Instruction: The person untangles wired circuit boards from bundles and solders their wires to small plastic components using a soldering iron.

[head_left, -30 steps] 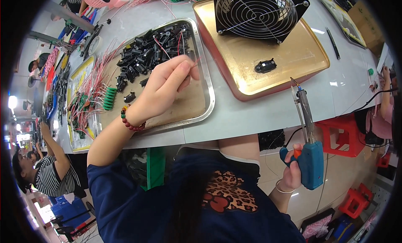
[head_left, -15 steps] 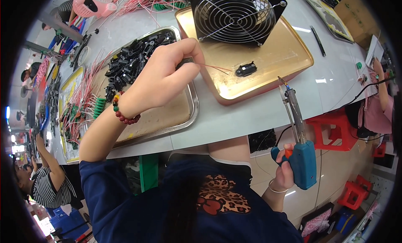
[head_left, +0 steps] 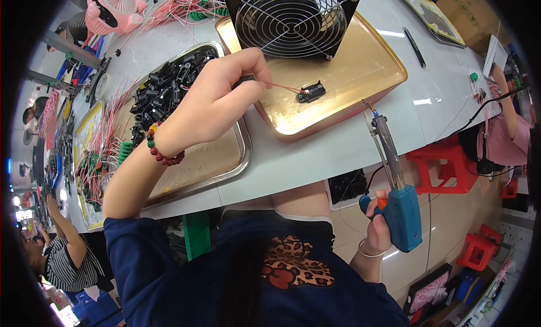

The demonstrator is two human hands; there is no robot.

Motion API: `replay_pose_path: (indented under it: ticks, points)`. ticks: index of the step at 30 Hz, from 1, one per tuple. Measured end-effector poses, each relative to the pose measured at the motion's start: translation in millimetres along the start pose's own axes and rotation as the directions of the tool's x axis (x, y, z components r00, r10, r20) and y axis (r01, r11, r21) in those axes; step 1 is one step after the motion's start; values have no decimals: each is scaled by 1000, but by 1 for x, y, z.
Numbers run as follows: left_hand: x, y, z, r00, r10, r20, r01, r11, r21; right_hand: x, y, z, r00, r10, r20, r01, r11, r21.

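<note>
The left hand [head_left: 217,98] reaches over the near-left corner of the gold tray [head_left: 360,87], its fingers [head_left: 248,90] pinched narrowly on a thin red wire [head_left: 282,88]. That wire runs from the fingertips across to a small black part [head_left: 311,92] lying flat on the gold tray, just in front of the black square fan [head_left: 293,20] that stands at the tray's far edge; whether the wire is fixed to the part cannot be told. A red and brown bead bracelet [head_left: 163,152] sits on the left wrist. The right hand [head_left: 378,231] is well off the gold tray, below the near edge of the worktop [head_left: 315,158], its fingers wrapped around the grip of a blue pistol-shaped soldering gun [head_left: 403,211]. The gun's metal barrel [head_left: 386,141] points up toward the tray, with its tip just beside the tray's near-right rim and apart from the black part. Left of the gold tray, touching or nearly touching it, lies a silver tray [head_left: 225,158] with a heap of small black components [head_left: 163,93] in its far half. Bundles of red wires [head_left: 104,152] lie further left of the silver tray. A black pen [head_left: 414,46] rests on the worktop right of the gold tray.
</note>
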State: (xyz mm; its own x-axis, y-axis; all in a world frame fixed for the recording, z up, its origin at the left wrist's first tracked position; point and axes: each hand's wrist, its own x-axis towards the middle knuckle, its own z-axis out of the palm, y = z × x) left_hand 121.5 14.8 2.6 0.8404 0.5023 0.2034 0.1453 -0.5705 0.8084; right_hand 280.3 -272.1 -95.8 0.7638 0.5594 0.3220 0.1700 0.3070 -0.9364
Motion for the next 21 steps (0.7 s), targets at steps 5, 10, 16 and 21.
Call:
replay_pose_path:
  ticks: [5,10,16,21]
  points:
    - [0,-1,2,1000,-2,25,3,999,-44,0,3,-1,1000,-5,21,5,1000,0]
    - [0,-2,4,1000,8,19,-7,999,-50,-1,3,-4,1000,2,8,-2,1000,10]
    - [2,-4,5,999,36,37,-34,998,-56,1,1,-2,1000,24,4,-24,1000,11]
    - [6,2,1,986,-43,160,34,998,62,3,-1,1,1000,6,-23,-7,1000,-29]
